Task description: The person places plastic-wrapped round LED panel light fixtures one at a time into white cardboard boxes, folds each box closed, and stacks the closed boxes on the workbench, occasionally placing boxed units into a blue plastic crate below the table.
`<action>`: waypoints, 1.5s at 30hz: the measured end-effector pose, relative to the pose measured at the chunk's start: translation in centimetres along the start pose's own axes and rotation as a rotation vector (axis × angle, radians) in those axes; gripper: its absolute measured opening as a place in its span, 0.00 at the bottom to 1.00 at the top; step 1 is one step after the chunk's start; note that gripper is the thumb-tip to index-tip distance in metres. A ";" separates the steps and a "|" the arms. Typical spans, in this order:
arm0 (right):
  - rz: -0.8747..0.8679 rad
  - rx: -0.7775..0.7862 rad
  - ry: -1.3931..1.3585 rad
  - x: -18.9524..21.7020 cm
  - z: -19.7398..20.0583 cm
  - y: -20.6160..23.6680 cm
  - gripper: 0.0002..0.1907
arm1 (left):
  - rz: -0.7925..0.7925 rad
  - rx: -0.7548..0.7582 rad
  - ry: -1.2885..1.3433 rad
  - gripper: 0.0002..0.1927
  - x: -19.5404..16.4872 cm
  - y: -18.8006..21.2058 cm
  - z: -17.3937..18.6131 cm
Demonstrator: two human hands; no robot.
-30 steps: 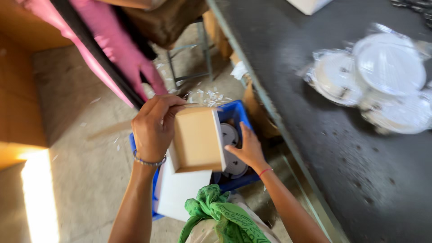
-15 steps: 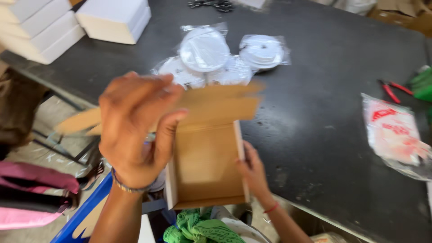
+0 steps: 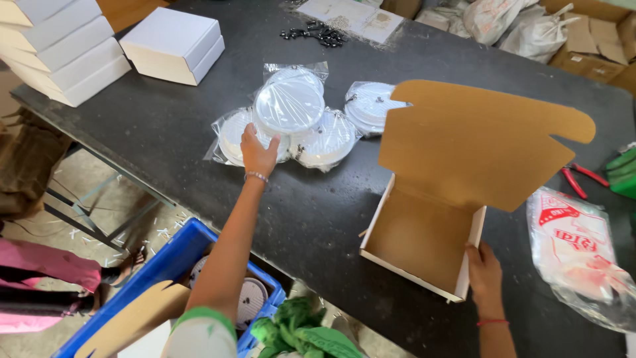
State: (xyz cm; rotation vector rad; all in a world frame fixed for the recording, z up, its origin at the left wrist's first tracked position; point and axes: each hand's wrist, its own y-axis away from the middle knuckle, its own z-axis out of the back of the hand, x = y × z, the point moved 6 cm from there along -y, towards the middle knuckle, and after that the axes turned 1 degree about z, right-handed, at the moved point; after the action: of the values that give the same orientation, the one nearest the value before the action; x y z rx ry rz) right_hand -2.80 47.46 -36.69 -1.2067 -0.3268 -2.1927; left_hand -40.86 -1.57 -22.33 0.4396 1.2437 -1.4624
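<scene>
On the dark table (image 3: 199, 146) we see a stack of closed white boxes (image 3: 59, 46) at the far left corner, with one white box (image 3: 173, 45) beside it. Small black screws (image 3: 318, 32) lie near a printed sheet (image 3: 351, 16). Red-handled pliers (image 3: 582, 179) rest at the right, and a blue crate (image 3: 179, 255) sits below the table edge.

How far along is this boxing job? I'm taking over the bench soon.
Done: closed white boxes stacked at the table's far corner. In hand: right hand steadies the empty open carton; left hand reaches a bagged white disc. Left: several bagged discs on the table, more in the blue crate.
</scene>
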 end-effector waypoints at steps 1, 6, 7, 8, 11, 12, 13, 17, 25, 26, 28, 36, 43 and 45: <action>-0.003 0.019 0.108 -0.2 0.0 -0.3 0.22 | 0.011 0.000 -0.118 0.46 1.1 -1.5 -1.0; 0.063 -0.045 0.394 -0.2 -0.3 -0.3 0.25 | 0.040 0.033 -0.264 0.57 3.3 -9.6 -4.7; 0.033 -0.057 0.422 -0.2 -0.4 -0.1 0.25 | 0.025 0.055 -0.286 0.59 3.4 -11.1 -5.5; -0.001 -0.067 0.452 -0.1 -0.5 0.1 0.26 | -0.029 0.074 -0.304 0.61 3.3 -12.4 -6.1; 0.242 -0.205 0.491 3.2 -0.3 1.6 0.24 | -0.070 0.222 -0.352 0.64 3.8 -16.4 -8.4; 0.296 -0.263 0.503 4.5 0.1 2.4 0.23 | -0.001 0.339 -0.367 0.63 4.5 -17.4 -9.3; 0.345 -0.325 0.522 5.9 0.4 3.0 0.23 | 0.057 0.431 -0.323 0.59 5.3 -18.4 -9.8; 0.354 -0.460 0.473 10.7 1.7 6.0 0.18 | 0.341 0.803 -0.065 0.32 6.4 -19.1 -11.9; -0.281 -0.151 -0.346 15.1 -2.4 10.8 0.18 | -0.268 0.650 0.246 0.23 -7.2 -13.3 -5.1; -0.294 0.002 -0.690 16.1 -4.3 11.0 0.23 | -0.411 0.613 0.179 0.22 -9.7 -10.6 -4.2; -0.512 0.316 -1.016 17.6 -7.9 12.5 0.35 | -0.775 0.558 0.267 0.18 -14.4 -2.1 -1.5; -0.429 0.035 -1.223 14.0 -1.7 9.0 0.26 | -1.179 1.105 0.589 0.24 -21.4 19.7 -1.5; -0.121 -0.135 -0.629 7.9 1.0 1.1 0.24 | -0.121 0.769 0.406 0.12 -7.9 15.2 -12.4; -0.169 -0.095 -0.332 7.3 -0.3 0.2 0.24 | -0.273 0.762 0.344 0.14 -5.9 16.1 -15.9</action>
State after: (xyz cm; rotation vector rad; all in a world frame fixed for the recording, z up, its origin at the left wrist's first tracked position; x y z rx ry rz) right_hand -5.83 44.31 -30.87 -1.6543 -0.4791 -2.1635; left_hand -30.36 17.56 -30.70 1.0981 0.9864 -2.1529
